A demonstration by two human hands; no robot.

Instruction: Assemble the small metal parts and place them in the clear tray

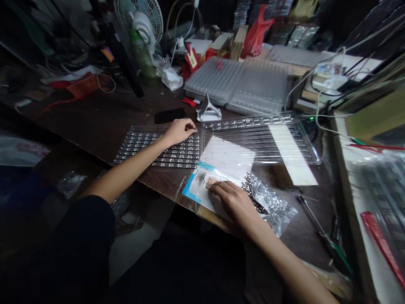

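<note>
My left hand (180, 131) is pinched at the top right corner of a tray filled with rows of small shiny metal parts (177, 157); what its fingertips hold is too small to make out. A ribbed clear tray (262, 145) adjoins on the right, with metal parts along its top row. My right hand (232, 196) is closed on a small tan block (210, 182), over a white pad with blue tape edges (191, 184). Beside that hand lies an open plastic bag of metal parts (275, 211). A white sheet (229, 154) lies above the pad.
A black phone (170, 116) and a white stand (209, 110) sit behind the trays. Stacked clear trays (215, 78), a green bottle (142, 55) and a fan (142, 23) are farther back. A white strip (292, 154) and a screwdriver (329, 240) lie at the right.
</note>
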